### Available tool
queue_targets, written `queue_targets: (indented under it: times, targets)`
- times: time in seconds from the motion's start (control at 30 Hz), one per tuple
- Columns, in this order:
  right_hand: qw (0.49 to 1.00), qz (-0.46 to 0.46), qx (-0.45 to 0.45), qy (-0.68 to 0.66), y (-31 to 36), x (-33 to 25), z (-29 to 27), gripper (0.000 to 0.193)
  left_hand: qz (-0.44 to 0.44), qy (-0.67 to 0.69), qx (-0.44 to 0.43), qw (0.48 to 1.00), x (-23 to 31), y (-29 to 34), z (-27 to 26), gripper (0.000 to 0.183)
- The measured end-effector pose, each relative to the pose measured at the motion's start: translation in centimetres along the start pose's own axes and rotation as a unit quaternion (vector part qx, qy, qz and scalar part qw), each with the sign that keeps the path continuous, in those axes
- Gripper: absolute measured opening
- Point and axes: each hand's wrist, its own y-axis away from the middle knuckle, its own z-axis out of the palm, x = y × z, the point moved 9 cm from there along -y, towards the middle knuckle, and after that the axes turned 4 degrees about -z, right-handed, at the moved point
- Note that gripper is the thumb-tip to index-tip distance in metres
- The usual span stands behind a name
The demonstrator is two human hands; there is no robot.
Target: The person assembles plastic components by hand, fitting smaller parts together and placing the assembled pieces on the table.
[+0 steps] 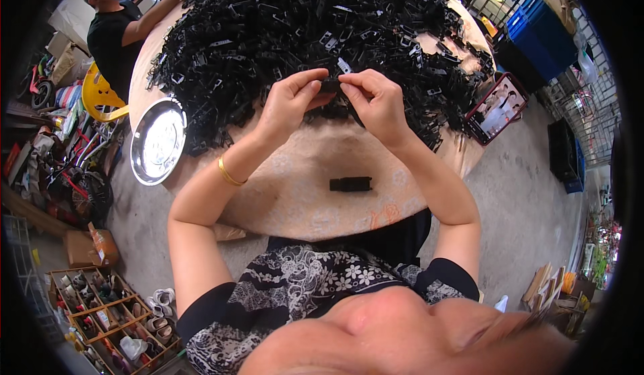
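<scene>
Both my hands are raised over the near side of a big heap of small black plastic parts (268,46). Between them is a small black plastic piece (331,86), pinched at its two ends. My left hand (294,101) grips one end with thumb and fingers, and my right hand (377,103) grips the other. Fingers cover much of the piece, so its exact shape is hidden. Closer to me, a single black plastic part (351,184) lies apart from the heap on the patterned tablecloth (302,204).
A shiny round metal tray (159,141) rests at the table's left edge. At the right edge a phone (496,109) leans upright, its screen lit. Another person (111,33) sits at the far left, an arm reaching toward the heap. Shoe rack (111,318) stands lower left; blue bins (540,33) upper right.
</scene>
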Motion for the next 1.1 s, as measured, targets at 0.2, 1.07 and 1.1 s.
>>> queue_targets:
  times: [0.2, 1.07, 1.1]
  targets:
    - [1.000, 0.004, -0.004, 0.018, -0.2, -0.1, -0.2, 0.010, -0.006, 0.025, 0.001, 1.000, -0.2, 0.1, 0.0, 0.029]
    - [0.998, 0.002, 0.022, 0.058, -0.2, -0.7, -1.0, 0.007, -0.035, 0.096, -0.079, 0.992, -1.1, 0.5, 1.5, 0.030]
    - [0.999, 0.014, 0.028, 0.043, -0.2, -0.4, -1.0, 0.007, -0.035, 0.087, -0.070, 0.993, -1.2, 0.5, 1.4, 0.031]
